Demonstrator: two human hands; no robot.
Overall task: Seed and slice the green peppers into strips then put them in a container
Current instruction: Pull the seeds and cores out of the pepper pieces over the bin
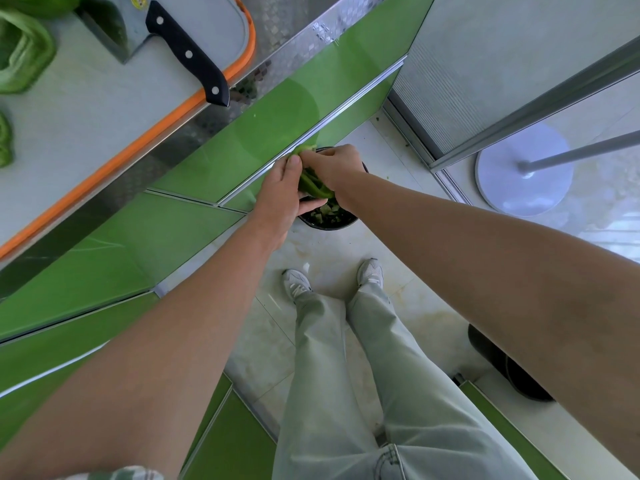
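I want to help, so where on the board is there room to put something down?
The cutting board is bare in its near middle, between the cleaver, the cut peppers at the left and the orange rim. The far left end is crowded with peppers and the blade.

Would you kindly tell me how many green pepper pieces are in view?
4. On the cutting board, at the left edge: top piece, middle piece, lower piece. The left hand and right hand hold a fourth piece over the bin. Others may be out of frame.
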